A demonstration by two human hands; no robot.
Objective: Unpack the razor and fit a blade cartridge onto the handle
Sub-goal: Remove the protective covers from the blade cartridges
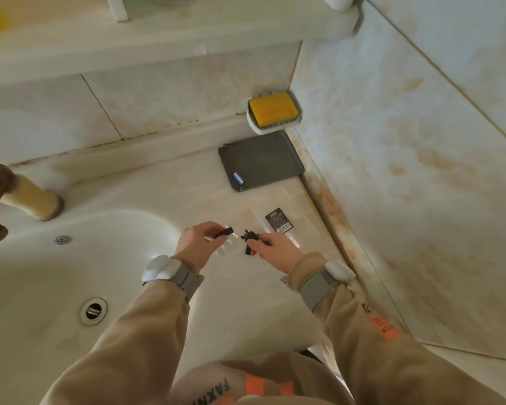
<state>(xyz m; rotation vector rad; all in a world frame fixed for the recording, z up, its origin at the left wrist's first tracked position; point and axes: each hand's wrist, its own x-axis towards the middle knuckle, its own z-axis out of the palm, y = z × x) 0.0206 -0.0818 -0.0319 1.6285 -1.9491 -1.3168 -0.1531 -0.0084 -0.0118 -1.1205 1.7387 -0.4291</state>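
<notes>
Unpacking looks done; the left hand (194,244) is pinching a cartridge (224,232), the right hand (273,250) is gripping the handle (249,240); fitting remains.

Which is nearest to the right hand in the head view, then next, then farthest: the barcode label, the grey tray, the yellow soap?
From the right hand:
1. Barcode label, lying on the counter just beyond the hand.
2. Grey tray, farther back on the counter by the wall corner.
3. Yellow soap, in its white dish mounted on the wall above the tray.
</notes>
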